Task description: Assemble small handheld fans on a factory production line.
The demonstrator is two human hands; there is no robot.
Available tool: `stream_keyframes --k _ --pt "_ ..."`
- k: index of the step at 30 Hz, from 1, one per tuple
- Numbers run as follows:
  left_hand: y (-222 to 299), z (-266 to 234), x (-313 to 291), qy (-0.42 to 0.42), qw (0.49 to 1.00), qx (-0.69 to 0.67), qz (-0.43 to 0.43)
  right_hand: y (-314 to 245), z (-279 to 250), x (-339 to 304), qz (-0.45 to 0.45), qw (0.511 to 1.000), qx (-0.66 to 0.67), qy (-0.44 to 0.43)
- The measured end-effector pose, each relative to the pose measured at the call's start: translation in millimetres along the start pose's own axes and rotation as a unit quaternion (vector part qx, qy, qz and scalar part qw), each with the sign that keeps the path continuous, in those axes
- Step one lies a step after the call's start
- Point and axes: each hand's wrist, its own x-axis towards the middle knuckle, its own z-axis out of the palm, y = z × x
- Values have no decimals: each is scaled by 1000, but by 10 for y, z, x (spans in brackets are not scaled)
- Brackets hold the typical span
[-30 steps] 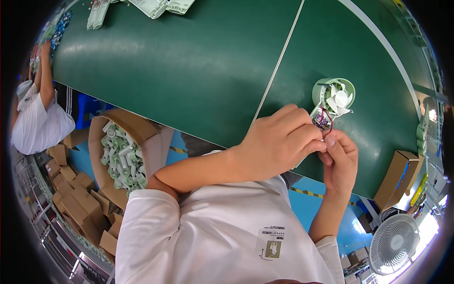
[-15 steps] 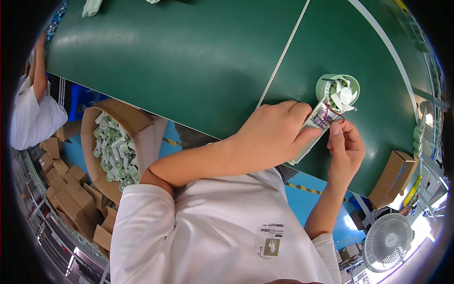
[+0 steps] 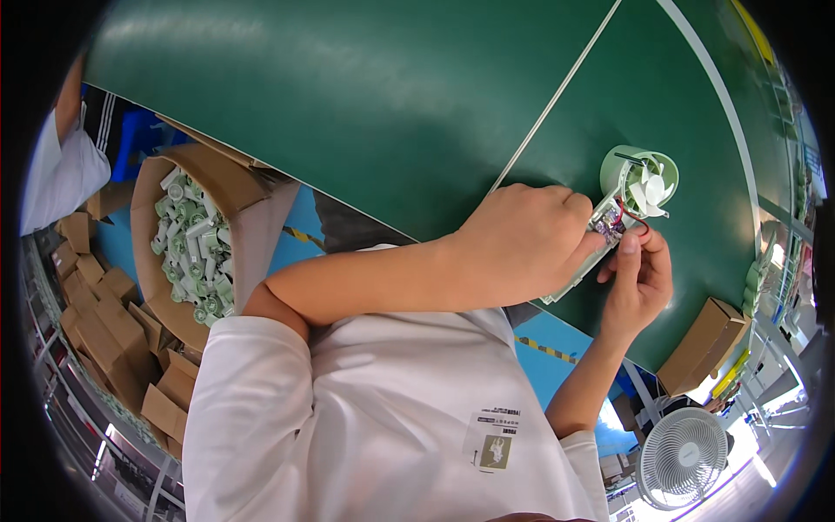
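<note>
Left of the green counter (image 3: 330, 113): large open carton (image 3: 213, 177), heaped with pale green and white parts (image 3: 196, 248). Beyond it, loose brown boxes (image 3: 109, 326), several with flaps open. Co-worker in a white shirt (image 3: 65, 178) at far left; blue object (image 3: 141, 139) nearby, form unclear. Blue floor (image 3: 537, 324) carries yellow-and-black striped tape (image 3: 546, 350). Right: long cardboard box (image 3: 703, 348) near the counter's edge; round white fan (image 3: 683, 458) below, blades behind its grille.
</note>
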Motion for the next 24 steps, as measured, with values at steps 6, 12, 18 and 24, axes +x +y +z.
stream_keyframes --k 6,12,18,24 --pt "27 -13 1 -13 1000 15 -5 31 -6 -14 -91 987 -131 19" --pt "27 14 -2 -33 998 56 12 -250 73 -25 -209 918 -336 0" --pt "70 -53 0 -72 996 61 1 -308 6 -43 55 984 -170 -5" --pt "72 -89 24 -89 993 72 -2 -378 -18 94 183 981 -37 -55"
